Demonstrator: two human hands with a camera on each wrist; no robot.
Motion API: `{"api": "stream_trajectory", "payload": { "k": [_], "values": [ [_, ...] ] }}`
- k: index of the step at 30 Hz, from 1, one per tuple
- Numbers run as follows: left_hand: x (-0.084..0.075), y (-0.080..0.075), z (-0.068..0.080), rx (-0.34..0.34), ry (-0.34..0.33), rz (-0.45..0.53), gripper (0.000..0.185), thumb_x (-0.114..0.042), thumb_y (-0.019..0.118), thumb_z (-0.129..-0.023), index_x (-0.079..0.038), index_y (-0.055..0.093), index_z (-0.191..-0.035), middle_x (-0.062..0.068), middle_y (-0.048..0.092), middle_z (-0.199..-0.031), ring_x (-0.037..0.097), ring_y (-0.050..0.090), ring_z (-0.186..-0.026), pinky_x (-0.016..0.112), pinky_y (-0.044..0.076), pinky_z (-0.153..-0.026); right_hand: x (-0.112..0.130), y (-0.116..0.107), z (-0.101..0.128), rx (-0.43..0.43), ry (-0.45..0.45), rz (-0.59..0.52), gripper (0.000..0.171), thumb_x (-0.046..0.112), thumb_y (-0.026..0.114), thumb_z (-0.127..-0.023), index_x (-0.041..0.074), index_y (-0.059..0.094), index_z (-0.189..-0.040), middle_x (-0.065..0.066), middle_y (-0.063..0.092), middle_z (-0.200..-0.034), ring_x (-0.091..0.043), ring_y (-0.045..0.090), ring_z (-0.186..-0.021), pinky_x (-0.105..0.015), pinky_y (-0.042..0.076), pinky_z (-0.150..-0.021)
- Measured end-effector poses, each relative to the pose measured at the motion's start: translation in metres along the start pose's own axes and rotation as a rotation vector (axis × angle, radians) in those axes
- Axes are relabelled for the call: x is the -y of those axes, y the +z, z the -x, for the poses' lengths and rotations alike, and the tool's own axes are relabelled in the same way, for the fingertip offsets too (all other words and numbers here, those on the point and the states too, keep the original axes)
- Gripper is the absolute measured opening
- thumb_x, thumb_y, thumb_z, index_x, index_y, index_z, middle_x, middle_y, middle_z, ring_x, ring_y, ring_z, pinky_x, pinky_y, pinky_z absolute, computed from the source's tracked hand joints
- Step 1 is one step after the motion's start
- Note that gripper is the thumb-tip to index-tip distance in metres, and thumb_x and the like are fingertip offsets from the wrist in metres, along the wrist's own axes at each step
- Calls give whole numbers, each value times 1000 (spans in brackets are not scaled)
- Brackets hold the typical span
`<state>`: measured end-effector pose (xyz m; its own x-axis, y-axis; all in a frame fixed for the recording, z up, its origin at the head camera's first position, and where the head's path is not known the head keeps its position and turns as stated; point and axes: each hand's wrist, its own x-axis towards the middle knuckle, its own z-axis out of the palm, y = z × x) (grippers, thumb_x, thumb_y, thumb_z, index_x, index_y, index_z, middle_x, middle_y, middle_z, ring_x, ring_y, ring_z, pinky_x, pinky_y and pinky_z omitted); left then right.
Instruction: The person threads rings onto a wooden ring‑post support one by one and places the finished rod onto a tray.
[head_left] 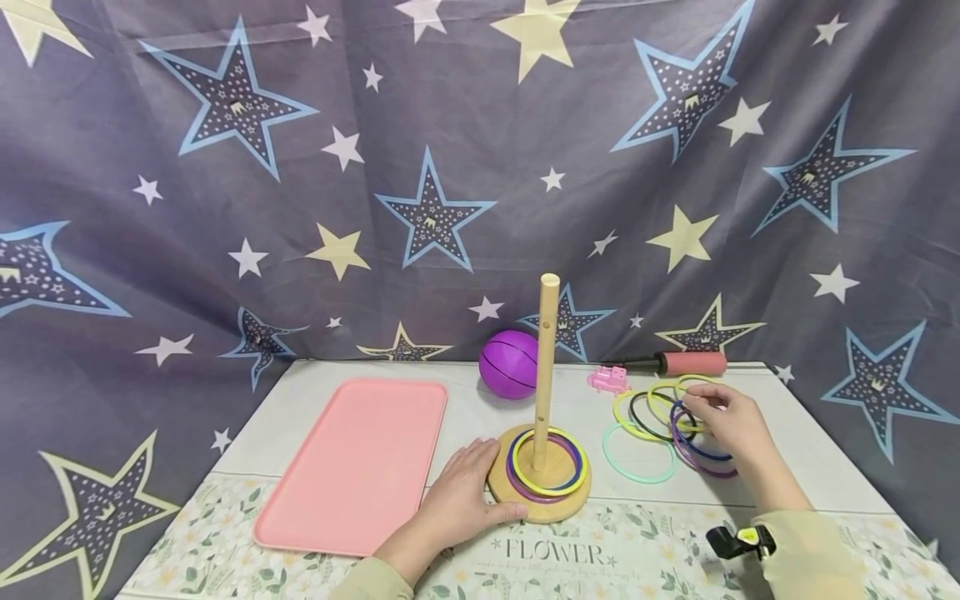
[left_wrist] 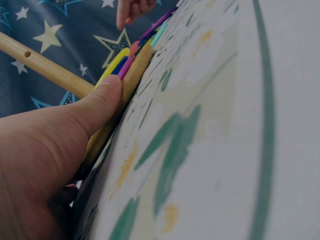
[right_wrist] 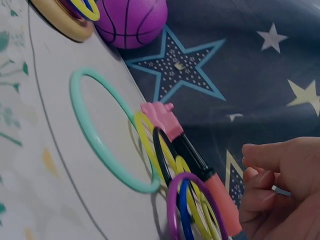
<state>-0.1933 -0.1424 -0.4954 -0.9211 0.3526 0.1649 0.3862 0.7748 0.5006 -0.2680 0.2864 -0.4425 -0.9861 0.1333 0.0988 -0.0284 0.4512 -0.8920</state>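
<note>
A ring toss stand has a round wooden base [head_left: 496, 487] and an upright wooden peg [head_left: 546, 358]. Several rings, with a yellow ring [head_left: 583, 467] on top, lie around the peg on the base. My left hand [head_left: 457, 492] rests against the base's left side, thumb straight along its front rim; in the left wrist view its fingertips are hidden. Over a pile of loose rings at the right hovers my right hand [head_left: 738, 425], fingers loosely bent. The right wrist view shows nothing held in it. Nearest to it are a purple ring [right_wrist: 172, 210] and a blue ring [right_wrist: 185, 215].
A pink tray [head_left: 352, 467] lies left of the stand. Behind the peg sits a purple ball [head_left: 506, 367]. A mint ring [head_left: 606, 450], a small pink toy [head_left: 609, 380] and a pump with a red handle [head_left: 693, 363] are on the right. A star-patterned curtain [head_left: 450, 100] hangs behind.
</note>
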Motion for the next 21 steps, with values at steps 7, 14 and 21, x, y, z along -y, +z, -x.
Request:
{"api": "stream_trajectory", "payload": {
  "k": [7,14,21],
  "values": [
    [-2,-2,0,-3,0,-5,113,-69,86,-86,3,46,-164,23,48,-167,40,38,-160,58,25,-134,-12,-14,-3,-28,24,-76,46,23,71,-110,-12,62,-139,8,64,-89,-7,53,-64,-26,49,-54],
    [-1,-1,0,2,-7,1,114,-70,86,-86,2,46,-165,23,48,-168,40,37,-161,58,25,-134,-27,-24,-3,-70,69,-121,43,22,71,-110,-12,64,-135,13,66,-85,-4,53,-67,-23,48,-55],
    [-1,-1,-1,3,-4,-3,114,-72,84,-86,2,46,-165,23,48,-168,40,37,-161,58,24,-134,-41,-34,-3,-86,121,-84,41,23,71,-110,-10,65,-135,12,63,-83,-5,47,-63,-25,45,-51]
  ]
}}
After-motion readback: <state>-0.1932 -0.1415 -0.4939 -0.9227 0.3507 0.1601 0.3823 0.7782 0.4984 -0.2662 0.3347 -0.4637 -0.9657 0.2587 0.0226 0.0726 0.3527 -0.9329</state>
